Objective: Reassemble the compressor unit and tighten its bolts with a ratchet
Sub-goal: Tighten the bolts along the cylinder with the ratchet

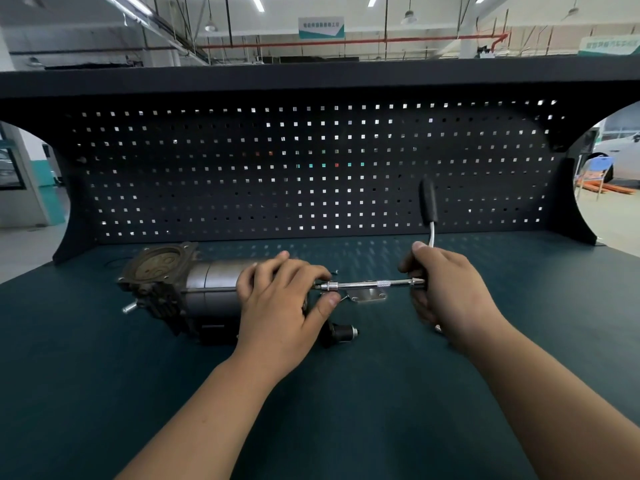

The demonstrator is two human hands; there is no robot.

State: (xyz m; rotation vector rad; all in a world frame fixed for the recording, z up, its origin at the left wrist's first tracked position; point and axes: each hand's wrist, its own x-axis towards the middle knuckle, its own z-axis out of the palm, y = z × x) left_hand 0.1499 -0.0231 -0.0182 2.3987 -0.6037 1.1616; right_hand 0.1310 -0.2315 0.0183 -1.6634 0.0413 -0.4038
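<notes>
Bracket (pixel 369 295) under ratchet (pixel 367 284), black plug (pixel 341 332) beside compressor (pixel 207 282), pegboard (pixel 311 168) behind

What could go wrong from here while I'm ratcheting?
1. The long extension between the ratchet in the right hand and the compressor could lever the socket off.
2. Only the left hand steadies the compressor, so it may roll.
3. The loose bracket beneath could get knocked.

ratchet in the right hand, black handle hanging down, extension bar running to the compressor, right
No: the head view shows the ratchet handle pointing up, not down. The right hand holds it, extension bar running to the compressor.
</notes>
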